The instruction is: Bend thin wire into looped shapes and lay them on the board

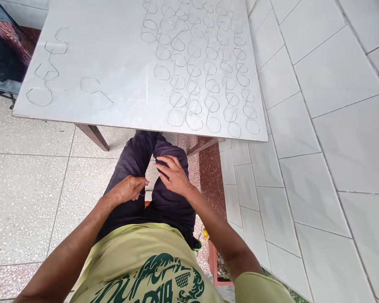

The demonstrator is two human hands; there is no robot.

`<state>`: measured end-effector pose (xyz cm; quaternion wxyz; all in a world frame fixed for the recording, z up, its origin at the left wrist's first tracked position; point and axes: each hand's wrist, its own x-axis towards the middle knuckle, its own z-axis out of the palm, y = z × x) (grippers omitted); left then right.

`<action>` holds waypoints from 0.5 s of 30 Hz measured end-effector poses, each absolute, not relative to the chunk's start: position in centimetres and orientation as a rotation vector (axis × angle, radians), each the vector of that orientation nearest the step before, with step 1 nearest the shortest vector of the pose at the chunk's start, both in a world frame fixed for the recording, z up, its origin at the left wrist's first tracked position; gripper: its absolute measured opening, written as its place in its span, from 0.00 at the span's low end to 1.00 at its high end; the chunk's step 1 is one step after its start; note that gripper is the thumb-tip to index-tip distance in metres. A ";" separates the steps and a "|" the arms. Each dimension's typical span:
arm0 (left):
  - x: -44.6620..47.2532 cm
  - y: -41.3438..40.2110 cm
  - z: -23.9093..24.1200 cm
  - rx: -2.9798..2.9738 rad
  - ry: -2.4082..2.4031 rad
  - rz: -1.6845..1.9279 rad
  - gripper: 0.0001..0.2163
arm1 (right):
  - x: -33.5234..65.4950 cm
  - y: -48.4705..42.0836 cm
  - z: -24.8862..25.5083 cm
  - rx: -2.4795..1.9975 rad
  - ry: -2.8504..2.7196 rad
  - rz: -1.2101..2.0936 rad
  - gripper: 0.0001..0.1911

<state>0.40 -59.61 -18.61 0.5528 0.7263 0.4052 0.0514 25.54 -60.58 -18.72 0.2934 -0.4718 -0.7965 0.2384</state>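
Note:
Over my lap, my left hand (130,188) is closed in a pinch on a thin wire (142,193); only a short bit of it shows below the fingers. My right hand (174,176) hovers above my right thigh, its fingers spread and nothing visible in them. Beyond both hands, bent wire pieces lie on the white tabletop (113,50). One loose S-shaped wire (96,91) is near the front edge, and a few curved wires (52,75) overlap at the left. Many looped wires (194,69) lie in rows on the right.
Wooden table legs (93,136) slant down under the board. A white tiled wall (303,126) runs along the right side. At the upper left stands a chair-like frame (6,86) with dark cloth. A reddish planter (214,263) sits by the wall, below my right arm.

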 end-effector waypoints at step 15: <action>-2.0 -59.1 -16.8 1.590 1.022 0.157 0.18 | 25.2 -58.5 -17.6 -0.901 -2.723 0.204 0.14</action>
